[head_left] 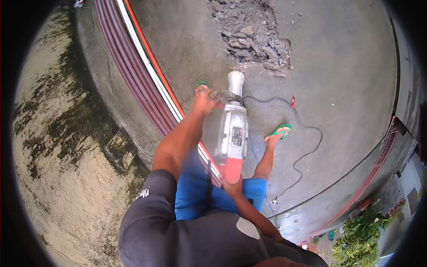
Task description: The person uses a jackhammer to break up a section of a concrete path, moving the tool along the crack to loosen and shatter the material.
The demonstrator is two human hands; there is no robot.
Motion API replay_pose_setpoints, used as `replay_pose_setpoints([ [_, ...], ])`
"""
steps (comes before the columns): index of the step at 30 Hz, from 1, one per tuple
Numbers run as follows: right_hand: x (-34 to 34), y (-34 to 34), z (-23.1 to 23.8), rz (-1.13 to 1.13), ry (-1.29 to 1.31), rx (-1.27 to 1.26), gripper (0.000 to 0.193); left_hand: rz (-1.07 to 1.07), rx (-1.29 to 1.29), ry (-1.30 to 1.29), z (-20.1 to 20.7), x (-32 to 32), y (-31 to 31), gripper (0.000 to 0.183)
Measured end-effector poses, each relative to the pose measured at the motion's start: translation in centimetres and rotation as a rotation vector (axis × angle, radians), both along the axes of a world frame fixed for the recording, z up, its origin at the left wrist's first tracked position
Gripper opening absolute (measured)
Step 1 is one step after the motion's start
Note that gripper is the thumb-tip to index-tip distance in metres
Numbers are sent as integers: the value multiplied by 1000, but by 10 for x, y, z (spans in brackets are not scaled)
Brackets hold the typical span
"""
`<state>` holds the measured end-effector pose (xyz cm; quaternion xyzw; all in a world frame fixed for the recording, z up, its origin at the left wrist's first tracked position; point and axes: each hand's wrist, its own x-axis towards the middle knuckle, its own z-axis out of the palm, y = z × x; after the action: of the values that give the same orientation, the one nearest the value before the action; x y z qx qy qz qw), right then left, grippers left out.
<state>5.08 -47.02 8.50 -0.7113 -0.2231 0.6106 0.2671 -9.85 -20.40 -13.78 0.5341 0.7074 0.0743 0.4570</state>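
A grey and red demolition hammer (233,129) stands in front of me, its pale nose end against the concrete just short of a broken patch (255,38). My left hand (206,102) is closed round the dark side handle (229,97) near the front of the tool. At the rear, my right hand (232,186) grips the red end, its fingers partly hidden by the housing. The hammer's tip and any chisel in it cannot be made out clearly.
Loose rubble fills the broken patch. A black cable (307,155) curves over the floor on the right, near my sandalled foot (280,131). Maroon, white and orange pipes (142,58) run along the left beside a stained wall (66,147). Plants (356,244) grow at lower right.
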Motion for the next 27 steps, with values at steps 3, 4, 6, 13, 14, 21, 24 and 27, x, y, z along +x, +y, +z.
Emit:
replay_pose_setpoints([
  [3,31,25,1,-266,100,-21,32,-378,-260,119,27,51,61,48],
  [4,44,35,8,-505,199,-49,32,-401,-275,122,37,68,72,54],
  [6,66,74,42,-673,217,125,29,-386,-211,182,49,75,88,54],
  [13,233,79,176,-181,-72,157,32,-36,-159,-151,152,125,2,45],
  [14,253,80,204,-78,-119,58,39,30,-138,-146,191,146,-6,41],
  [21,256,102,315,99,-249,26,29,225,7,-139,279,172,-32,28],
  [24,257,98,326,111,-323,-38,28,252,-17,-189,280,178,-39,26],
  [27,259,98,335,30,-308,-7,15,236,20,-141,281,191,-42,25],
])
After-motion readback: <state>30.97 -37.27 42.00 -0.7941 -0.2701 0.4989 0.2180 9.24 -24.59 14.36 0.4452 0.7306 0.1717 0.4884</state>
